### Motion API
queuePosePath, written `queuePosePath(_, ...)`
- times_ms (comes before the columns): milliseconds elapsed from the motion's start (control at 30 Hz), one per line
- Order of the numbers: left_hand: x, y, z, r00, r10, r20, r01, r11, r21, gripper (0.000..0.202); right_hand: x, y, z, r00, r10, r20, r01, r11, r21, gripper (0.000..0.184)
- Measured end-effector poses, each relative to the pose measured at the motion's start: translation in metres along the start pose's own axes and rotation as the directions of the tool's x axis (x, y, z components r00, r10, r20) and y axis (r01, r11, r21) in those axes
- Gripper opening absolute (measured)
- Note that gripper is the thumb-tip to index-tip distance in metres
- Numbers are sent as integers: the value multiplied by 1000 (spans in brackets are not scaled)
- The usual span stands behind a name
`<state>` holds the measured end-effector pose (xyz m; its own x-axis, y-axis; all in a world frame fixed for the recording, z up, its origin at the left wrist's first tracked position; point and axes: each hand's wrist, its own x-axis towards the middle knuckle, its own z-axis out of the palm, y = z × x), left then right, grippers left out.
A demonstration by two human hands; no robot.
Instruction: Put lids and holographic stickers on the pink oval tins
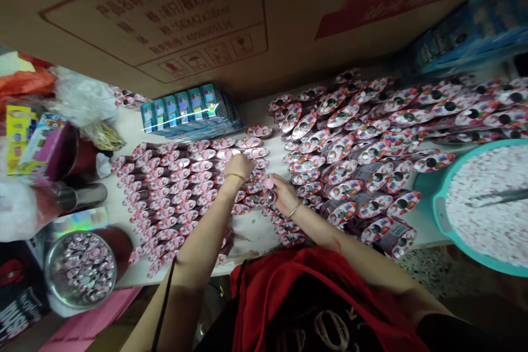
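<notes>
1. The left hand (240, 167) sits curled over the top of the pink-capped oval packets (177, 187), fingers bent downward. Whether it is pinching anything is hidden, since the back of the hand covers the fingertips. A gold bangle (236, 176) circles its wrist.
2. The right hand (284, 193) is just beside the left, with its fingers and thumb pinched on a small pink disc (268, 183). A small shiny metal piece (271, 196) shows just below the disc, but it is too small to identify. A thin bracelet (294, 210) circles this wrist.
3. The pink-capped packets lie in close rows on the white tabletop (251, 236), under and to the left of the hands.
4. To the right of the hands is a dense, overlapping heap of red-and-white oval packets with black centres (350, 148).
5. Further right is a teal basin (437, 203) full of tiny pale pink pieces, with a metal utensil (499, 196) lying in them.
6. Further left of the hands is a steel bowl (80, 269) heaped with pink-and-silver pieces.
7. Ahead of the hands lies a shrink-wrapped stack of blue boxes (187, 113) — a large cardboard carton (152, 16) stands just behind it.
</notes>
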<state>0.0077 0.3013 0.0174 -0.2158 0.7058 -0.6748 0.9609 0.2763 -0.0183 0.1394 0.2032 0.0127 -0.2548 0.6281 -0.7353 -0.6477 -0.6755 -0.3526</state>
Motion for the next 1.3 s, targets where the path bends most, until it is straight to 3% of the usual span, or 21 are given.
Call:
queuePosePath(133, 9, 5, -4, 998, -22, 66, 14, 992, 124, 40, 9, 1, -2, 1000, 6, -7, -6, 1000, -15, 27)
queuePosePath(333, 1, 2, -1, 1000, 0, -13, 2, 991, 132, 42, 17, 1, -1, 1000, -19, -25, 18, 999, -45, 26)
queuePosePath(433, -22, -5, 9, 975, 188, -123, -197, 978, -68, 31, 14, 0, -3, 998, -29, -52, 27, 999, -46, 26)
queuePosePath(533, -54, -13, 27, 862, 447, -240, -504, 803, -317, 21, 9, 2, -4, 996, -65, -57, 63, 997, -37, 26)
queuePosePath(600, -72, -17, 39, 828, 466, -311, -559, 729, -396, 14, 6, 7, -2, 992, -105, -67, 104, 994, -31, 27)
queuePosePath(667, -81, -21, 46, 862, 361, -356, -495, 748, -442, 11, 4, 13, 0, 992, -115, -61, 113, 993, -26, 28)
queuePosePath(767, -76, -27, 46, 933, 170, -318, -309, 831, -462, 9, -1, 19, 1, 998, -62, -13, 62, 997, -37, 33)
queuePosePath(867, -58, -28, 38, 964, 45, -260, -127, 943, -309, 12, -5, 20, -2, 1000, -21, -3, 21, 996, -81, 40)
queuePosePath(1033, -35, -19, 26, 993, -11, -116, 9, 1000, -18, 21, -6, 17, -8, 1000, -8, -11, 6, 988, -156, 45)
queuePosePath(1133, -30, -16, 23, 999, -32, -37, 35, 996, 84, 30, -5, 16, -9, 1000, -12, -17, 9, 984, -177, 44)
queuePosePath(1300, -24, -17, 23, 999, -54, 7, 52, 983, 174, 40, -5, 16, -8, 1000, -10, -8, 8, 980, -199, 43)
